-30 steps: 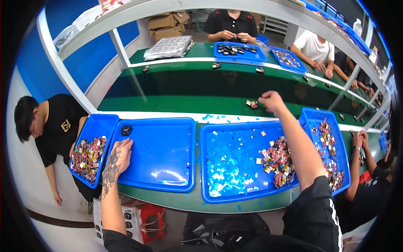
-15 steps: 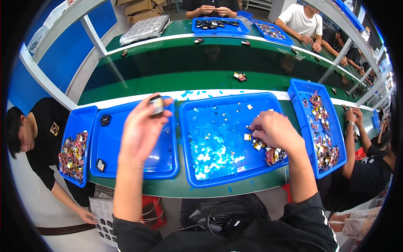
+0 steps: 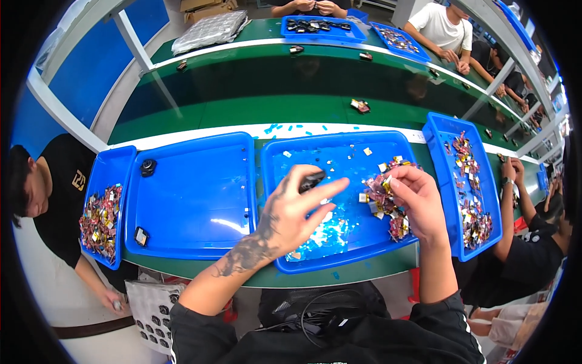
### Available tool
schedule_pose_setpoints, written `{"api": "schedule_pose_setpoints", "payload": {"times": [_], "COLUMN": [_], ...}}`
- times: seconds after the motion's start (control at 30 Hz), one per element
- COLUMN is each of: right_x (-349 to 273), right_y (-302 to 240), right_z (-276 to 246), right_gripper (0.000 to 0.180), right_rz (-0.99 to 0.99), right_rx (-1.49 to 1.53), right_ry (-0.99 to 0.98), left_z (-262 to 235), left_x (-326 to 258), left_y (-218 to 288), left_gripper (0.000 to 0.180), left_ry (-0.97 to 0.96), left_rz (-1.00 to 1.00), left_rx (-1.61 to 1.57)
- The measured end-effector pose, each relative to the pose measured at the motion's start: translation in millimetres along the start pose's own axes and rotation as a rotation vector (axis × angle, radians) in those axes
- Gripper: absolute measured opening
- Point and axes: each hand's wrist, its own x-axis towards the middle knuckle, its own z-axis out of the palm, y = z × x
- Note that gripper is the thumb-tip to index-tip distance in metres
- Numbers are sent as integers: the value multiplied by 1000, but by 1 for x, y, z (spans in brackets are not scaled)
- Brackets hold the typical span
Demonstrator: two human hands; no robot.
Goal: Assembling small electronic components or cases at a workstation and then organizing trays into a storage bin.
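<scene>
My left hand [image 3: 294,206] is over the middle blue tray [image 3: 339,138] and grips a small rounded black casing [image 3: 313,181] in its curled fingers, with other fingers stretched toward the right. At the right side of that tray my right hand [image 3: 421,200] pinches a small part with white and yellow bits [image 3: 387,182]. It is just above a heap of small red, yellow and white electronic parts [image 3: 379,203]. Blue film scraps [image 3: 324,239] lie on the tray's floor. In the larger left tray [image 3: 188,194] sit a black round casing [image 3: 147,167] and a black-framed piece [image 3: 141,236].
Narrow blue trays with similar parts stand at far left [image 3: 100,227] and right [image 3: 473,200]. Beyond a white ledge, a green conveyor [image 3: 273,115] carries a few devices [image 3: 359,106]. Several people work around the line. A person at left reaches toward a sheet of black pieces [image 3: 151,312].
My left hand has swung right and down from the left tray to the middle tray, still with the black casing. My right hand has shifted slightly right, pinching a part. The view has shifted slightly.
</scene>
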Motion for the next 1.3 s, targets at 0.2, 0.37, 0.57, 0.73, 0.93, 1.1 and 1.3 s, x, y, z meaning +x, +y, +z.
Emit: {"api": "schedule_pose_setpoints", "payload": {"times": [0.2,0.37,0.57,0.73,0.93,1.1,1.3], "right_x": [-1,-1,-11,-14,-19,-21,-20], "right_y": [6,14,12,10,3,13,11], "right_z": [33,46,60,59,58,60,65], "right_gripper": [11,11,21,29,28,25,24], "right_rz": [311,353,163,57,72,-59,15], "right_rx": [452,633,362,199,212,115,202], "right_ry": [-140,-155,-194,-204,-147,-86,-108], "left_z": [6,7,13,14,16,18,15], "left_x": [0,-8,-14,-15,-14,-17,-17], "left_y": [3,3,-1,4,4,4,4], "left_gripper": [40,35,19,22,37,36,27], "left_ry": [23,-22,-159,-136,-6,-17,-74], "left_rz": [219,-60,-370,-369,-295,-373,-325], "left_rx": [176,-173,-458,-488,-331,-441,-391]}}
